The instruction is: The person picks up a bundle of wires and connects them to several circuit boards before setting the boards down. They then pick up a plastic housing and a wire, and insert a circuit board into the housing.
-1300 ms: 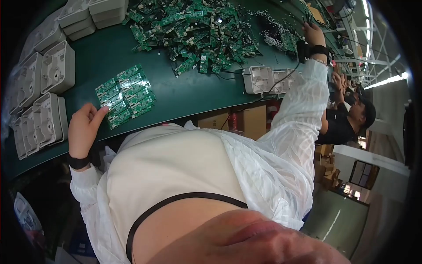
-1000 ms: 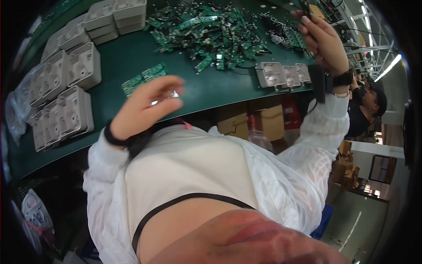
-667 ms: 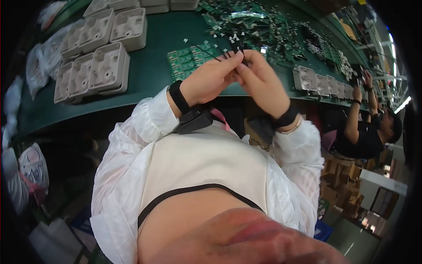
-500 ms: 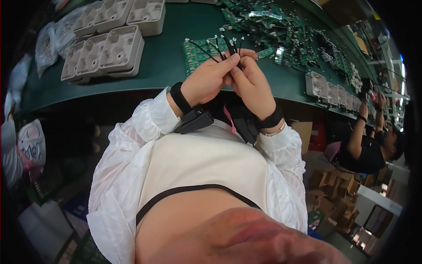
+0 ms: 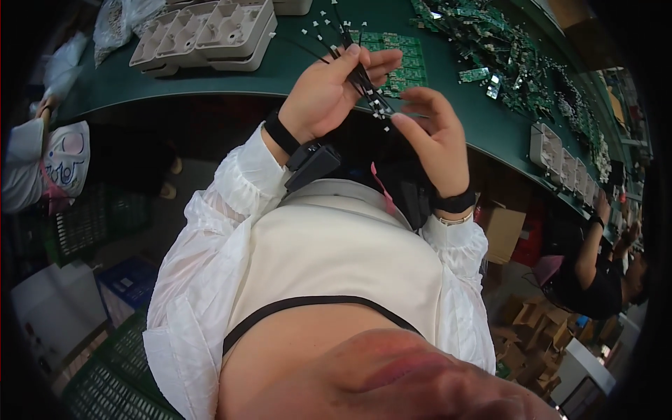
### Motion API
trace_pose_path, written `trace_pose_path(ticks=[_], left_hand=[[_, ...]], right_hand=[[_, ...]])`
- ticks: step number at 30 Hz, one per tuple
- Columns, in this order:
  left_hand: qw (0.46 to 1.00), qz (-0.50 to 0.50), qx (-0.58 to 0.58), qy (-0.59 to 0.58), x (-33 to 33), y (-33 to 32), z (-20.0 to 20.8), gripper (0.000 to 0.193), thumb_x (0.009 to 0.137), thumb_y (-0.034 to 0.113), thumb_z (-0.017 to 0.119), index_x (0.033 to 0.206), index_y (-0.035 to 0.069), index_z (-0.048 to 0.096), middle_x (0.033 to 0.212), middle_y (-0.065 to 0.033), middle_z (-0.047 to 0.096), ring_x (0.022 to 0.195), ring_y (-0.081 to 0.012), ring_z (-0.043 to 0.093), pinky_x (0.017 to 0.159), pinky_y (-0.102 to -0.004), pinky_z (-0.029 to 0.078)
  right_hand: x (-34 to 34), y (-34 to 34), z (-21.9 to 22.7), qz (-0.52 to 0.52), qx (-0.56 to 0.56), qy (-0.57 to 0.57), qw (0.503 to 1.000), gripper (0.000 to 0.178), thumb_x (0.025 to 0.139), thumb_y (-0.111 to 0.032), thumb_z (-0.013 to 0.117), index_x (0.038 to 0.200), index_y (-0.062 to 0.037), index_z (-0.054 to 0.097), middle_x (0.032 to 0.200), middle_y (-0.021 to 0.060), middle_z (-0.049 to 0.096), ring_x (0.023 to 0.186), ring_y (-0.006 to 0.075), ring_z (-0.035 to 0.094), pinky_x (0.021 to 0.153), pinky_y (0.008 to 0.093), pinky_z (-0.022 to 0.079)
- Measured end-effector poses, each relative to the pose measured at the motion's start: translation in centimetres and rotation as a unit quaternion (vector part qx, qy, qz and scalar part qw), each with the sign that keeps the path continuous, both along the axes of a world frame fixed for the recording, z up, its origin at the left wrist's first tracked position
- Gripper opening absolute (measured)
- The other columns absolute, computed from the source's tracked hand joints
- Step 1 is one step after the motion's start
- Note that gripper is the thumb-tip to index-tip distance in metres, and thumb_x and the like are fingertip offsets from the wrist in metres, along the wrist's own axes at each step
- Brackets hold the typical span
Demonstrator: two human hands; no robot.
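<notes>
A bundle of thin black wires (image 5: 360,78) with small white connectors at both ends is pinched between the thumb and fingers of my left hand (image 5: 325,94). Its upper ends fan out over the bench, and its lower ends point toward my right hand (image 5: 437,136). That hand is open, thumb and fingers apart, with the thumb tip close to the lower connectors; whether it touches them I cannot tell. Behind the wires, a green circuit board panel (image 5: 413,61) lies on the green bench (image 5: 301,78).
Stacked beige plastic housings (image 5: 234,35) stand at the left, beside a clear bag of small parts (image 5: 112,31). A heap of circuit boards (image 5: 504,63) covers the right side. More beige housings (image 5: 560,157) line the right edge. Co-workers (image 5: 591,273) are at both sides.
My hands were together around the wires; now the right hand has come away to the right and opened. The left hand still grips the bundle, whose lower connectors now show. The view has shifted.
</notes>
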State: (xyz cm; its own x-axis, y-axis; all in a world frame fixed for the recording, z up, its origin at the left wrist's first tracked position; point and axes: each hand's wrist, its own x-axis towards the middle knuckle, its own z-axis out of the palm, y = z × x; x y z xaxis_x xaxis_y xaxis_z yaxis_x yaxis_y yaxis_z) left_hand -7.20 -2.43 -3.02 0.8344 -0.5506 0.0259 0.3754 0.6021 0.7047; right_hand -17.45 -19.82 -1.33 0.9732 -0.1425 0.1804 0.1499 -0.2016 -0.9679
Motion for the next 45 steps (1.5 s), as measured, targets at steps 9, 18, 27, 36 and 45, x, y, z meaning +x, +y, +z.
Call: trace_pose_path(ticks=[9, 18, 27, 36, 45], left_hand=[[0.988, -0.140, 0.068, -0.009, -1.3, 3.1, 1.2, 0.024, 0.112, 0.024, 0.046, 0.100, 0.008, 0.058, 0.100, -0.0096, 0.067, 0.089, -0.0195, 0.065, 0.080, -0.0357, 0.055], [0.963, -0.225, 0.147, 0.036, -2.1, 3.8, 0.3, 0.010, 0.107, 0.016, 0.050, 0.102, 0.010, 0.056, 0.079, 0.0037, 0.043, 0.069, -0.0087, 0.040, 0.066, -0.0274, 0.041], [0.968, -0.209, 0.036, 0.134, -0.6, 4.5, -0.1, 0.010, 0.108, 0.016, 0.052, 0.109, 0.007, 0.057, 0.091, 0.0002, 0.054, 0.073, -0.0088, 0.045, 0.067, -0.0242, 0.042], [0.972, -0.112, 0.207, -0.006, -2.3, 3.3, -1.2, 0.013, 0.110, 0.014, 0.051, 0.116, 0.005, 0.057, 0.092, 0.0008, 0.054, 0.073, -0.0068, 0.040, 0.063, -0.0213, 0.037], [0.953, -0.090, 0.276, -0.088, -2.9, 2.5, -1.0, 0.016, 0.111, 0.016, 0.049, 0.116, 0.002, 0.055, 0.096, -0.0039, 0.060, 0.075, -0.0093, 0.048, 0.066, -0.0216, 0.043]], right_hand=[[-0.1, 0.6, 2.6, -0.037, -0.083, -0.110, 0.990, 0.014, 0.088, -0.001, 0.075, 0.102, -0.0016, 0.073, 0.100, 0.0058, 0.067, 0.082, 0.0167, 0.066, 0.073, 0.0279, 0.051], [3.5, 2.7, 1.6, 0.013, -0.295, -0.208, 0.933, 0.016, 0.086, -0.005, 0.077, 0.101, -0.0046, 0.077, 0.093, 0.0067, 0.064, 0.082, 0.0160, 0.061, 0.069, 0.0281, 0.046], [2.3, 1.9, -1.2, 0.019, -0.022, -0.097, 0.995, 0.021, 0.084, -0.001, 0.077, 0.105, -0.0039, 0.076, 0.100, 0.0072, 0.069, 0.092, 0.0170, 0.066, 0.078, 0.0283, 0.050], [1.4, 2.4, -1.2, -0.076, -0.308, -0.245, 0.916, 0.029, 0.083, 0.007, 0.072, 0.109, -0.0037, 0.074, 0.100, 0.0093, 0.070, 0.094, 0.0259, 0.067, 0.081, 0.0315, 0.054], [0.9, 1.0, -3.6, -0.023, -0.423, -0.201, 0.883, 0.025, 0.079, 0.002, 0.073, 0.103, -0.0051, 0.072, 0.097, 0.0100, 0.069, 0.088, 0.0335, 0.066, 0.075, 0.0395, 0.054]])
